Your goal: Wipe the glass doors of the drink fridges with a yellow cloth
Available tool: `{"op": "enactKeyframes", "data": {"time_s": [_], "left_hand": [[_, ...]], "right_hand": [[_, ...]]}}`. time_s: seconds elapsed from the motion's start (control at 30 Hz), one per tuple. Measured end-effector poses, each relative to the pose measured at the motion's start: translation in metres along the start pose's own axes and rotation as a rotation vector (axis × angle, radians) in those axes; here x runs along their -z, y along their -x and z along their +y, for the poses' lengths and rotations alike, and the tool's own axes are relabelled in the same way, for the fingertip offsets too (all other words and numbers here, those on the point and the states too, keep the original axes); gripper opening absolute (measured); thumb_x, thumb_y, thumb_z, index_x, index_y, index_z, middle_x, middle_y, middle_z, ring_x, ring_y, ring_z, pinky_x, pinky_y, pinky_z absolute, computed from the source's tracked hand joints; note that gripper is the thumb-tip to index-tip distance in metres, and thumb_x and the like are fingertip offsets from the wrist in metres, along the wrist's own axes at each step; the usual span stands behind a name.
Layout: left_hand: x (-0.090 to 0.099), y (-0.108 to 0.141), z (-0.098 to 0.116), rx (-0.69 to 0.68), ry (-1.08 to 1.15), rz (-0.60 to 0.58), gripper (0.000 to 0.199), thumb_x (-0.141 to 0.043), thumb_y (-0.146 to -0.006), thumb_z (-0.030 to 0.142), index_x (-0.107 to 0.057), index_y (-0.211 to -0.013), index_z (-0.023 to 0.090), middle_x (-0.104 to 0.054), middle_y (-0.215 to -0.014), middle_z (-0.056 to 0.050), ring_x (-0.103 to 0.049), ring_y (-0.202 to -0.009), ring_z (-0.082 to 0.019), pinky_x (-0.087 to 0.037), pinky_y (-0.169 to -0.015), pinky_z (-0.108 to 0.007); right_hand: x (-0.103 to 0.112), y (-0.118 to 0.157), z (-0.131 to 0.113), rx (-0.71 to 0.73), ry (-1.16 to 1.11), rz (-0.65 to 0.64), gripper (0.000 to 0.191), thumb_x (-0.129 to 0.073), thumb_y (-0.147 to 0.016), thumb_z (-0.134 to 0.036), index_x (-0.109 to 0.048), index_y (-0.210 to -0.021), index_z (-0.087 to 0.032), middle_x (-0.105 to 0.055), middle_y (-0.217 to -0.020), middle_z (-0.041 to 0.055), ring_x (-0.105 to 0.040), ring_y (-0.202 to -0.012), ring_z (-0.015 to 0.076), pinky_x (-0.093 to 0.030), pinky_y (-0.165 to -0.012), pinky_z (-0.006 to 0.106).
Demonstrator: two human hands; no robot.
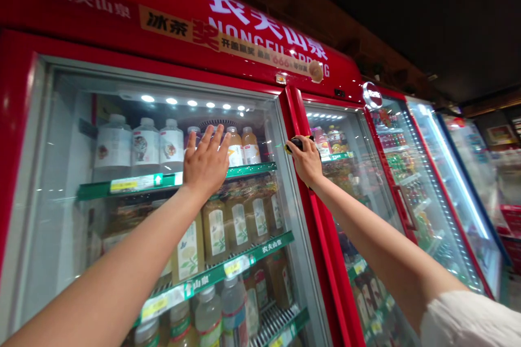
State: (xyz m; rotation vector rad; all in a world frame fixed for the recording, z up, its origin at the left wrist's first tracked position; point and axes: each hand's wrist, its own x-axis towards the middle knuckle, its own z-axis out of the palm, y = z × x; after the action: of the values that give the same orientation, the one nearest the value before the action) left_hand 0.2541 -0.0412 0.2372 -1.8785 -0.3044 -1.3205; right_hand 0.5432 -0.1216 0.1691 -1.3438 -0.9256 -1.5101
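My left hand (pixel 207 160) is raised with its fingers spread, in front of the glass door (pixel 150 78) of a red drinks fridge. It holds nothing; whether the palm touches the glass I cannot tell. My right hand (pixel 306 161) is closed round a black and yellow tape measure (pixel 294 144), up against the red door frame (pixel 291 114) between two glass doors. Part of the tape measure is hidden by my fingers. Behind the glass near my left hand stand white-labelled bottles (pixel 145 143) on a shelf with a green edge strip (pixel 138 181).
Lower shelves carry tea bottles (pixel 215 227) and clear drink bottles (pixel 234 303). To the right is a second glass door with bottles behind it, then another fridge with a red handle (pixel 405 209). A lit brand sign (pixel 264 21) runs along the top.
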Motion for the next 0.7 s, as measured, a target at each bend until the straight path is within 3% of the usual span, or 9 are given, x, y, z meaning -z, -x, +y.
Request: {"op": "enactKeyframes", "data": {"time_s": [0.17, 0.3, 0.5, 0.7], "left_hand": [[-0.007, 0.007, 0.025, -0.084, -0.009, -0.073, 0.063, -0.040, -0.100, 0.028, -0.030, -0.162, 0.025, -0.029, -0.170, -0.007, -0.019, -0.160, -0.024, -0.005, -0.131, -0.054], [-0.018, 0.015, 0.053, -0.143, -0.034, -0.156, 0.061, -0.044, -0.100, 0.030, -0.035, -0.160, 0.022, -0.028, -0.170, -0.008, -0.020, -0.160, -0.025, -0.006, -0.132, -0.054], [-0.037, 0.032, 0.089, -0.207, -0.026, -0.220, 0.060, -0.043, -0.103, 0.032, -0.036, -0.160, 0.018, -0.025, -0.171, -0.006, -0.019, -0.160, -0.024, -0.006, -0.132, -0.053], [-0.054, 0.042, 0.100, -0.207, -0.066, -0.232, 0.059, -0.042, -0.104, 0.034, -0.035, -0.161, 0.018, -0.023, -0.171, -0.006, -0.017, -0.160, -0.024, -0.005, -0.133, -0.053]], "right_hand": [[-0.009, -0.057, 0.001, -0.048, -0.031, -0.004, 0.049, -0.048, -0.095, -0.014, -0.067, -0.136, -0.031, -0.056, -0.147, 0.0091, -0.050, -0.132, 0.0307, -0.048, -0.111, 0.049], [-0.008, -0.077, 0.006, -0.057, -0.078, -0.029, 0.050, -0.045, -0.095, -0.013, -0.066, -0.138, -0.030, -0.054, -0.149, 0.0084, -0.049, -0.132, 0.0309, -0.047, -0.112, 0.048], [-0.005, -0.050, 0.006, -0.030, -0.064, -0.031, 0.050, -0.046, -0.098, -0.015, -0.061, -0.143, -0.030, -0.051, -0.153, 0.0093, -0.046, -0.136, 0.0310, -0.044, -0.116, 0.052], [-0.008, 0.002, 0.005, 0.006, -0.003, 0.020, 0.049, -0.048, -0.099, -0.015, -0.059, -0.145, -0.028, -0.048, -0.155, 0.0110, -0.041, -0.143, 0.0307, -0.041, -0.119, 0.051]]}}
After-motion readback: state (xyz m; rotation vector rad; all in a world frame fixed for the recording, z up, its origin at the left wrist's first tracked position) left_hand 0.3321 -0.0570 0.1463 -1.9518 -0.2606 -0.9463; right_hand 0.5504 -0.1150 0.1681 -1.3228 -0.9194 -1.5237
